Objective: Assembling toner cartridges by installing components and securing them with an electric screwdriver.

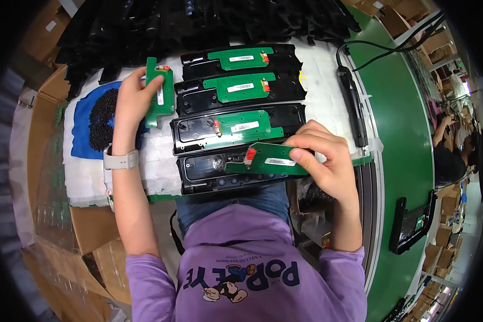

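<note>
My left hand grips a green circuit board, held upright lengthwise left of a column of black plastic housings. Between the fingers and thumb of my right hand is another circuit board, tilted over the nearest black housing and hiding part of it. Behind that, a housing carries a circuit board. Two farther housings also bear boards, one in the third row and one in the farthest.
Small black screws lie heaped on a blue cloth at left. An electric screwdriver with a black cable lies at right. Black housings pile up at the back. A black frame rests on the green surface; another person is far right.
</note>
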The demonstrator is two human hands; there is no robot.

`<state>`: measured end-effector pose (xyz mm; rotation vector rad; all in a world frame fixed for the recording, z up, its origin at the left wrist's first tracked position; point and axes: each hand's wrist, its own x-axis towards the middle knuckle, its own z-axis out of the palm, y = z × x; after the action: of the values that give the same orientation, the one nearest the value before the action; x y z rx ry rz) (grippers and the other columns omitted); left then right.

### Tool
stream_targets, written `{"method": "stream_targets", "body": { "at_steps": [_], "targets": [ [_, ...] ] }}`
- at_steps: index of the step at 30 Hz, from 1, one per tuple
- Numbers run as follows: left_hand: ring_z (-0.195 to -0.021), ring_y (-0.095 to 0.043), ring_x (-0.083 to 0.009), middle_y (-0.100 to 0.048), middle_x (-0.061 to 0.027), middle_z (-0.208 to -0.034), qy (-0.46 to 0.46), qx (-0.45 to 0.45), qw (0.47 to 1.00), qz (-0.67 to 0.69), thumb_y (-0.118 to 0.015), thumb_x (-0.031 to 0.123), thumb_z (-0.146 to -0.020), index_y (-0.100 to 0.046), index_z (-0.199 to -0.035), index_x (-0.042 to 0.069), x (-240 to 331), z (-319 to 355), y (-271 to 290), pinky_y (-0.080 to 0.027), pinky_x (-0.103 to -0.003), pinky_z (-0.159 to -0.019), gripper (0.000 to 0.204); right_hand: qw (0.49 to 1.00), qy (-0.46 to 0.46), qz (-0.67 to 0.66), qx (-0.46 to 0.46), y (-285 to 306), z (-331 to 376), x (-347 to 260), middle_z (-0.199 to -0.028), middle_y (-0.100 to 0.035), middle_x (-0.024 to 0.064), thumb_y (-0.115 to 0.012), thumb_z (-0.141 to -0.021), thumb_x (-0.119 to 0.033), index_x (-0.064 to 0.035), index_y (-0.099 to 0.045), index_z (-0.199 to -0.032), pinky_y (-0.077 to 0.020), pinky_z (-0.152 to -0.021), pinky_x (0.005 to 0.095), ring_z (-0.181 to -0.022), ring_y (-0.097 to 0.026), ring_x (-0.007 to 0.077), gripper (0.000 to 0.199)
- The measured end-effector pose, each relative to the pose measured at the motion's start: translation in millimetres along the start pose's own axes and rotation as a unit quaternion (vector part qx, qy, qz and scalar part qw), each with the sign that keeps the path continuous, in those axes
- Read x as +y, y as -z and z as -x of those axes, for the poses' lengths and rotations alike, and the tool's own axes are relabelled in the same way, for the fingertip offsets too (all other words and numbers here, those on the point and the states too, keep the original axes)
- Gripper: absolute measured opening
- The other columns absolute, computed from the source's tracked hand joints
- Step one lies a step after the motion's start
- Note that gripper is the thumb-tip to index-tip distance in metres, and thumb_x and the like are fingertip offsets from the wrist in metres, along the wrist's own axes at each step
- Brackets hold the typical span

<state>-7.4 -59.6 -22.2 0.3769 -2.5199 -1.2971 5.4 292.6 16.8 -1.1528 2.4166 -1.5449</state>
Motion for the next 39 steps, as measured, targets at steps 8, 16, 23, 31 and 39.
{"method": "stream_targets", "body": {
  "at_steps": [8, 16, 23, 31, 39],
  "targets": [
    [-0.083, -0.061, -0.0269, -0.064, -0.0123, -0.093, -0.267, 0.224, 0.914, -0.207, -0.067, 0.012, -0.076, -0.06, -0.101, 0.0, 60, 38, -16, -0.048, -0.034, -0.072, 0.028, 0.998, 0.002, 0.001, -0.069, -18, -9, 4, -0.075, -0.063, 0.0113, -0.061, -0.075, -0.004, 0.002, -0.065, -0.084, -0.0454, -0.069, 0.0333, -0.073, -0.056, 0.0247, 0.011],
    [-0.095, -0.057, -0.0302, -0.058, -0.0121, -0.106, -0.332, -0.084, 0.934, -0.103, -0.078, 0.019, -0.059, -0.058, -0.103, 0.002, 64, 152, -40, -0.044, -0.038, -0.075, 0.052, 0.993, 0.056, 0.01, -0.099, -29, -13, 21, -0.072, -0.06, 0.0107, -0.062, -0.074, -0.005, 0.004, -0.064, -0.086, -0.0438, -0.064, 0.0327, -0.07, -0.054, 0.0243, 0.015],
    [-0.099, -0.055, -0.0284, -0.057, -0.0113, -0.109, -0.332, -0.072, 0.927, -0.159, -0.075, 0.018, -0.061, -0.062, -0.102, 0.008, 54, 154, -52, -0.043, -0.038, -0.076, 0.044, 0.992, 0.057, 0.099, -0.062, -33, -10, 17, -0.077, -0.056, 0.0084, -0.069, -0.066, -0.003, 0.0004, -0.065, -0.089, -0.0441, -0.065, 0.0323, -0.077, -0.053, 0.0246, 0.023],
    [-0.096, -0.055, -0.0307, -0.056, -0.0112, -0.106, -0.352, -0.083, 0.914, -0.183, -0.075, 0.017, -0.057, -0.065, -0.098, 0.01, 56, 155, -53, -0.044, -0.041, -0.077, 0.043, 0.966, 0.089, 0.244, 0.0, -33, 14, 15, -0.083, -0.048, 0.0067, -0.074, -0.06, -0.01, -0.0045, -0.062, -0.088, -0.0415, -0.069, 0.0353, -0.08, -0.051, 0.0239, 0.031],
    [-0.099, -0.055, -0.0307, -0.057, -0.011, -0.109, -0.334, -0.112, 0.917, -0.185, -0.074, 0.016, -0.058, -0.064, -0.1, 0.009, 58, 152, -50, -0.043, -0.041, -0.079, 0.044, 0.977, 0.116, 0.179, 0.002, -37, 29, 23, -0.093, -0.054, 0.0091, -0.078, -0.055, -0.017, -0.004, -0.062, -0.088, -0.0439, -0.074, 0.0376, -0.091, -0.054, 0.0279, 0.039]
  ]
}}
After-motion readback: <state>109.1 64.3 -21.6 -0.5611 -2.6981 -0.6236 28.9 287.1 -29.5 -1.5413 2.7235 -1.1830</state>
